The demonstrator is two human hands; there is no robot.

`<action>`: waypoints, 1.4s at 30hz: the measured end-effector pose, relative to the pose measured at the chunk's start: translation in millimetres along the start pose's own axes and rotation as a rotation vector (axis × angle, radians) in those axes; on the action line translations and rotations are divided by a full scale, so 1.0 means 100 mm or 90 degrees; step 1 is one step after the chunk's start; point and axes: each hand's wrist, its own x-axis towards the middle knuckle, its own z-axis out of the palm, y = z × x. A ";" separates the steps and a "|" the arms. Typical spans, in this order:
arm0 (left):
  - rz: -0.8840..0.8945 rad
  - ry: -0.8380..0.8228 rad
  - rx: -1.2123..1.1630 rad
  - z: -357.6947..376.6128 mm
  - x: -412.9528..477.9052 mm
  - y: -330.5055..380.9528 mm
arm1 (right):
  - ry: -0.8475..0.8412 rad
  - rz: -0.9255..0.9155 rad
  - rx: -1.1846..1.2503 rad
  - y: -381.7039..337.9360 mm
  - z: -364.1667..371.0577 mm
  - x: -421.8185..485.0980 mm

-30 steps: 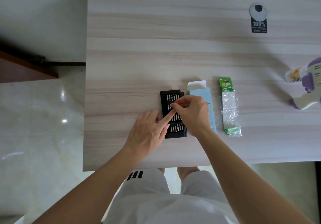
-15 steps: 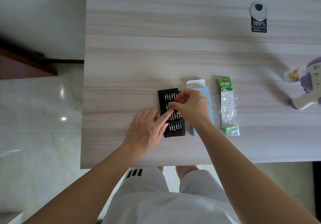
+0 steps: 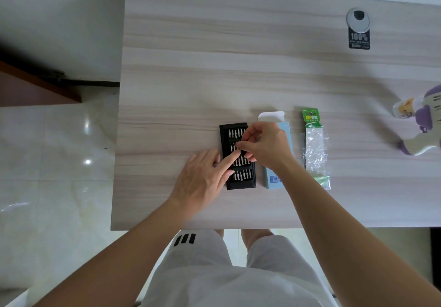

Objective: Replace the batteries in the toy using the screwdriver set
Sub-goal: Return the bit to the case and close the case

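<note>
A black bit tray [image 3: 241,184] of the screwdriver set lies open on the wooden table [image 3: 214,68], with rows of metal bits standing in it. My left hand [image 3: 202,178] rests at its left side, index finger stretched across the tray's middle. Thumb and forefinger of my right hand [image 3: 267,144] pinch a bit in the second row; the bit itself is mostly hidden by the fingers. The purple and white toy [image 3: 420,125] lies at the far right edge of the table. A green-topped battery pack [image 3: 315,149] lies between the toy and the tray.
A light blue box [image 3: 274,180] with its flap open lies just right of the tray, partly under my right wrist. A round cable grommet [image 3: 358,19] and a black sticker [image 3: 358,41] are at the back right. The table's front edge is near my lap.
My right hand's fingertips have shifted slightly within the second row of bits. The left index finger stays on the tray. The view has moved a little.
</note>
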 end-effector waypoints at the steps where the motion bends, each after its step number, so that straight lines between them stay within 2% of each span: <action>1: 0.002 0.002 0.001 0.00 0.00 0.00 | -0.002 0.002 0.006 0.00 0.00 0.00; 10: 0.012 0.007 -0.001 -0.04 0.03 0.00 | -0.017 0.009 0.037 0.00 -0.04 0.03; 15: 0.001 0.026 -0.012 -0.06 0.03 0.00 | -0.011 -0.058 0.018 0.05 -0.04 -0.02; 17: 0.006 0.024 -0.012 -0.06 0.04 0.00 | 0.036 -0.111 -0.006 0.15 -0.04 -0.05; 20: 0.002 0.025 -0.015 -0.07 0.03 0.00 | 0.135 -0.283 -0.123 0.33 0.01 -0.16; 23: -0.011 0.035 -0.033 -0.09 0.03 0.00 | 0.148 -0.398 -0.227 0.42 0.09 -0.29; 26: -0.028 0.049 -0.027 -0.08 0.03 0.00 | 0.166 -0.442 -0.317 0.45 0.14 -0.34; 30: 0.009 0.081 0.022 -0.03 0.01 -0.04 | 0.192 -0.443 -0.382 0.47 0.22 -0.35; 36: 0.050 0.102 0.109 -0.01 0.03 -0.03 | 0.173 -0.407 -0.320 0.53 0.28 -0.34; 42: 0.005 0.106 0.081 0.00 0.02 0.01 | 0.163 -0.424 -0.338 0.56 0.28 -0.35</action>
